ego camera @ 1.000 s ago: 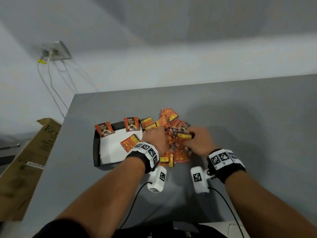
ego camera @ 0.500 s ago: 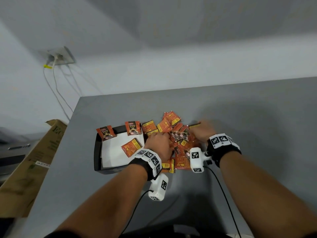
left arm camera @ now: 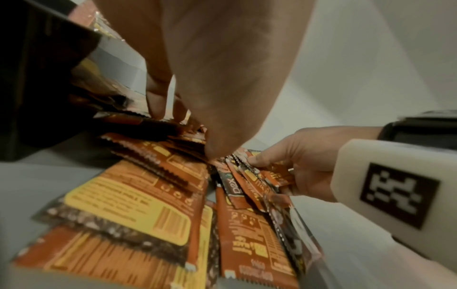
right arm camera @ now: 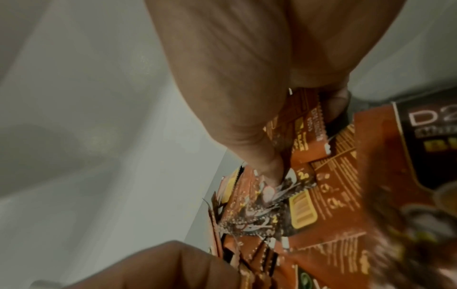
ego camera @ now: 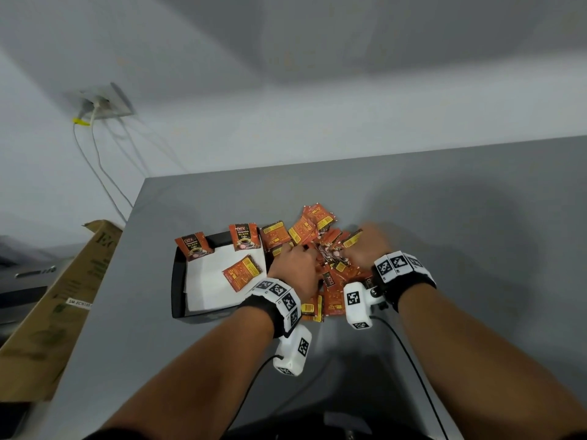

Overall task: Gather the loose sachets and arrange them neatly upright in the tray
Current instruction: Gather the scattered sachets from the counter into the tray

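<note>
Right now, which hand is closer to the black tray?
Left. The left hand is on the sachet pile right beside the tray; the right hand grips sachets farther out.

**Sachets and the tray**

The sachets (ego camera: 330,277) are small orange and brown packets with yellow labels. Most lie in a messy pile on the table, just right of the tray (ego camera: 178,281). The tray is black and flat with white paper inside. Two sachets (ego camera: 193,247) stand up against its far wall, showing a coffee cup picture. One more sachet (ego camera: 243,273) lies flat on the white paper.
</note>
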A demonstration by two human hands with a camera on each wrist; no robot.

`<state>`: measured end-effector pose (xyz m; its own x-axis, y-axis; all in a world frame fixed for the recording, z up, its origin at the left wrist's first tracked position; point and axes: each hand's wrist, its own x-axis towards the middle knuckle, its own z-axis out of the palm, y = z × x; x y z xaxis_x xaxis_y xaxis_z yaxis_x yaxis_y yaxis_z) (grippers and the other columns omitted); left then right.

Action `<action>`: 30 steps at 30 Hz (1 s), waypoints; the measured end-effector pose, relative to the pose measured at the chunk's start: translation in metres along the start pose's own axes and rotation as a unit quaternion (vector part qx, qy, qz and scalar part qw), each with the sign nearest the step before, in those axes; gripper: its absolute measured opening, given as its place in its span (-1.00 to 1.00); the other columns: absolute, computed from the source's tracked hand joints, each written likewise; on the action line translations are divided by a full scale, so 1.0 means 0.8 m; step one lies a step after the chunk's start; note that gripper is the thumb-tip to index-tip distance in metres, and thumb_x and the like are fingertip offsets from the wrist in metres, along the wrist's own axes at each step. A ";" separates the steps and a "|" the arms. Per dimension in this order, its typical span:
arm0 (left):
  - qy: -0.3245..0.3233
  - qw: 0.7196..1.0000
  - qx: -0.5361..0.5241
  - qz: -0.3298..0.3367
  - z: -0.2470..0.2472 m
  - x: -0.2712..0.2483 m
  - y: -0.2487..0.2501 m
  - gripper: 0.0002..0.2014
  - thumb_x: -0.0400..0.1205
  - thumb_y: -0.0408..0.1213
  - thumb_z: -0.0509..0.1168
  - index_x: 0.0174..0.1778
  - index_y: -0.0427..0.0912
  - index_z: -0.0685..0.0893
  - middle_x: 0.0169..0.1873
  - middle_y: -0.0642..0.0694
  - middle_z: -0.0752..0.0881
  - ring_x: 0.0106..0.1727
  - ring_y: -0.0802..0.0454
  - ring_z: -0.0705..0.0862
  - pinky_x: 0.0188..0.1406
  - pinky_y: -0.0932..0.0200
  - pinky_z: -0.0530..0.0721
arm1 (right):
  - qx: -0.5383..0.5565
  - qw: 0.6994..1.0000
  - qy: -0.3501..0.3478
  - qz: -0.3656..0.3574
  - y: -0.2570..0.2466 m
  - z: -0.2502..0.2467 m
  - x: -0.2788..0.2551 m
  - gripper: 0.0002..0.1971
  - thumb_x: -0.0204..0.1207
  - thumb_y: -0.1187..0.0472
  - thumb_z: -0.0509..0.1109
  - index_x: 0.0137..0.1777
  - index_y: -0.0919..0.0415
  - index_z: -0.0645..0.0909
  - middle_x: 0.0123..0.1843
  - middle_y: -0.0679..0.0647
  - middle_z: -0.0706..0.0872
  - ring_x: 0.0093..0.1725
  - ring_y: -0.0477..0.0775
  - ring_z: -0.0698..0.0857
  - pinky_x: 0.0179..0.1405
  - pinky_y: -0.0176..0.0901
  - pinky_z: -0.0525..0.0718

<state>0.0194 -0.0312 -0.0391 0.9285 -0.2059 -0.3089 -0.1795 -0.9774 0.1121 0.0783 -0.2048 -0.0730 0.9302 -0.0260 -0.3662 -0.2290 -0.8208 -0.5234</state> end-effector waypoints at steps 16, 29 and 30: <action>0.200 0.953 -0.229 -0.004 -0.046 0.001 -0.005 -0.84 0.69 -0.43 0.11 -0.04 -0.05 0.48 -0.21 -0.08 0.66 -0.23 -0.04 0.64 -0.27 0.11 0.60 | 0.236 0.971 0.036 -0.026 0.011 -0.068 -0.051 -0.91 0.40 0.25 0.60 -0.28 0.15 0.75 -0.23 0.17 0.85 -0.07 0.29 0.82 0.04 0.23 0.78; 0.077 0.923 -0.342 -0.159 -0.078 0.061 -0.010 -0.74 0.77 -0.39 0.01 0.15 -0.28 0.62 -0.06 -0.21 0.72 -0.11 -0.09 0.71 -0.24 0.34 0.62 | 0.202 0.979 -0.002 -0.007 0.011 -0.049 -0.053 -0.89 0.40 0.27 0.62 -0.29 0.18 0.75 -0.34 0.02 0.83 -0.32 -0.02 0.81 -0.24 -0.13 0.75; 0.075 0.921 -0.342 -0.172 -0.074 0.064 -0.013 -0.66 0.80 -0.27 0.00 0.11 -0.35 0.66 0.02 -0.29 0.74 0.02 -0.19 0.71 0.00 0.10 0.66 | 0.195 0.981 -0.004 -0.012 0.009 -0.048 -0.052 -0.87 0.41 0.26 0.62 -0.32 0.15 0.74 -0.36 0.01 0.82 -0.35 -0.07 0.79 -0.27 -0.16 0.72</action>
<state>0.0881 -0.0290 -0.0002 0.9359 0.1697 -0.3088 0.3328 -0.7138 0.6163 0.0494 -0.2319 -0.0320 0.9351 -0.0035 -0.3544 -0.3000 -0.5401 -0.7863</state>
